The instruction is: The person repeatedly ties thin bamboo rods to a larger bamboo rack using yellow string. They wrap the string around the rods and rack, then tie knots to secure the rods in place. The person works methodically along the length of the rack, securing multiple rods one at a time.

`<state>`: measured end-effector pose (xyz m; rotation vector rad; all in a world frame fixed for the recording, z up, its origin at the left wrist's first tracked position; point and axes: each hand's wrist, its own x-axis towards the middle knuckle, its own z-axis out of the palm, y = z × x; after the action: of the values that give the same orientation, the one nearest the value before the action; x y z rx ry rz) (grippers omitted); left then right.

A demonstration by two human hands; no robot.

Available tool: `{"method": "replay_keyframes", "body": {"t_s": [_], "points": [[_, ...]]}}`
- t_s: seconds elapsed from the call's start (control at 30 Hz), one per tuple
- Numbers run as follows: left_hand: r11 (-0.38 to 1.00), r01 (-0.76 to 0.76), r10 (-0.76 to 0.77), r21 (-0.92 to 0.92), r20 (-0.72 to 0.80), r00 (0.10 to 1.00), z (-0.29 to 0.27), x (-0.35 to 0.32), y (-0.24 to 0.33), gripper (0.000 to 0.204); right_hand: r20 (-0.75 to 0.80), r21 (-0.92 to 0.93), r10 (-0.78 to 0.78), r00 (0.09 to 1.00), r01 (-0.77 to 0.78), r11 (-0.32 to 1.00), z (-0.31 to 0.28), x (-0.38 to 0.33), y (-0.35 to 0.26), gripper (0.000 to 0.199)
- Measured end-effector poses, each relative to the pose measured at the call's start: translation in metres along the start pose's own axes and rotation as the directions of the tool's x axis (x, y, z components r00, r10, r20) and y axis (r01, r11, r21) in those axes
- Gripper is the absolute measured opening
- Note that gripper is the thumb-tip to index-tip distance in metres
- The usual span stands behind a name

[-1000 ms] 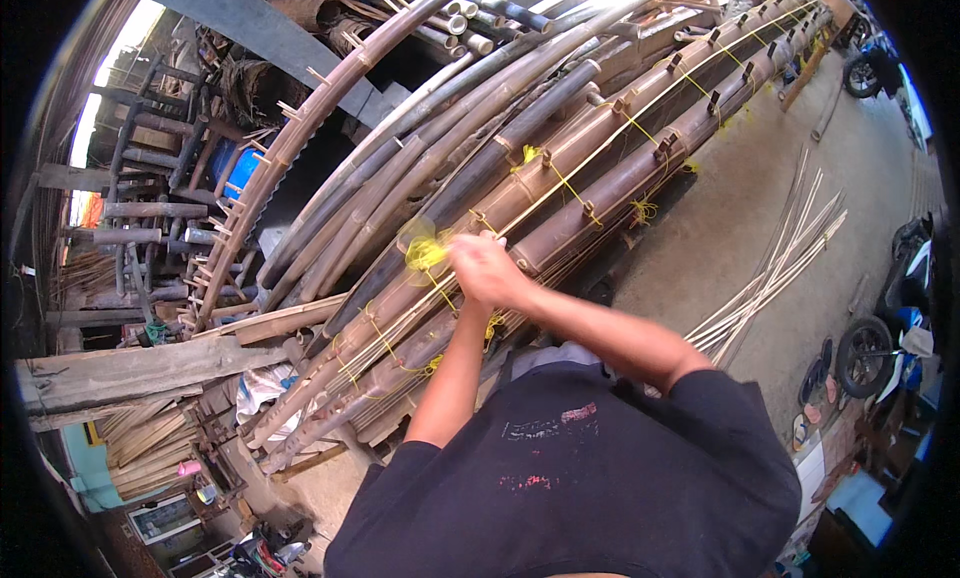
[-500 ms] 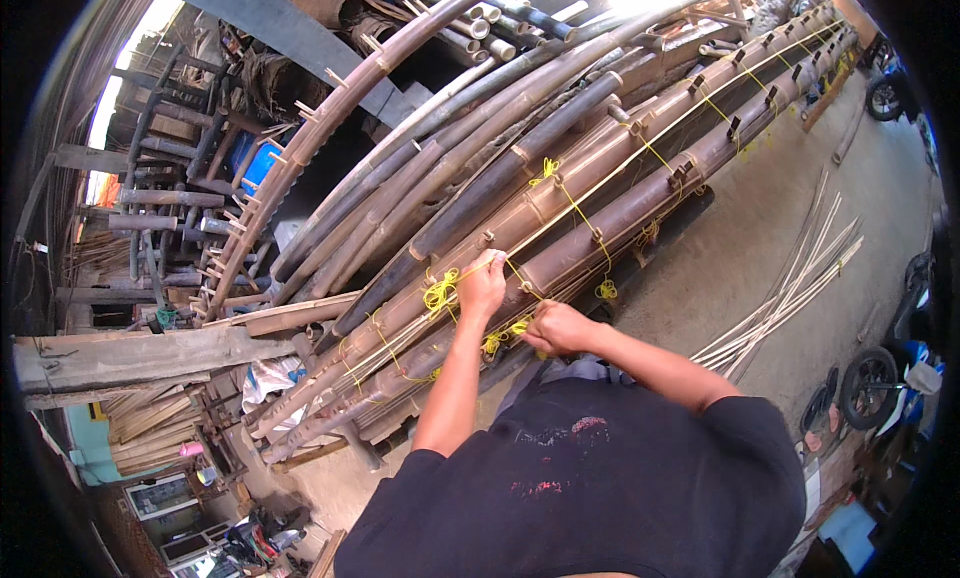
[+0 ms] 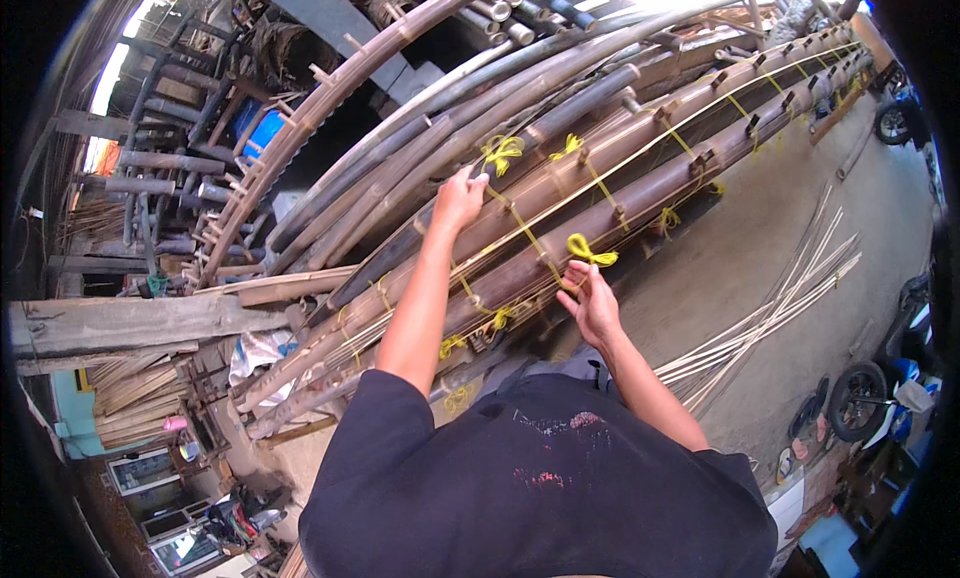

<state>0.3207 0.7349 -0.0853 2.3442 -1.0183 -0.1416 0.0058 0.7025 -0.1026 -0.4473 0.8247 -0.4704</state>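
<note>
Two long brown bamboo poles point(image 3: 600, 210) run side by side across the view, lashed with thin yellow cord point(image 3: 527, 228). My left hand point(image 3: 460, 200) is closed at the far pole's outer side, with a looped bundle of yellow cord point(image 3: 502, 152) at its fingertips. Beside the near pole, my right hand point(image 3: 597, 310) is palm up with fingers apart. Another yellow cord bundle point(image 3: 588, 250) is just above its fingertips; whether they touch it is unclear. A pale thin strip point(image 3: 640, 163) lies lengthwise between the poles.
Several loose bamboo poles point(image 3: 400, 158) are stacked beyond the work. Thin pale sticks point(image 3: 770, 303) lie on the floor at right, near a parked motorbike point(image 3: 862, 393). A curved pegged pole point(image 3: 330, 93) rises at left above a wooden beam point(image 3: 130, 328).
My left hand has moved farther out, past the far pole. My right hand has shifted right and its fist has opened. Along the poles, the view has moved slightly.
</note>
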Motion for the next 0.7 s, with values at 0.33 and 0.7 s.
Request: {"method": "replay_keyframes", "body": {"t_s": [0.33, 0.7], "points": [[0.986, 0.067, -0.107, 0.155, 0.268, 0.957, -0.065, -0.168, -0.013, 0.027, -0.109, 0.405, -0.19, 0.976, 0.218, 0.888, 0.128, -0.015, 0.094, 0.026], [0.994, 0.1, -0.109, 0.053, 0.21, 0.972, -0.056, -0.162, -0.025, 0.036, 0.682, -0.73, 0.024, 0.731, 0.682, -0.037, 0.215, 0.083, 0.036, 0.044]]}}
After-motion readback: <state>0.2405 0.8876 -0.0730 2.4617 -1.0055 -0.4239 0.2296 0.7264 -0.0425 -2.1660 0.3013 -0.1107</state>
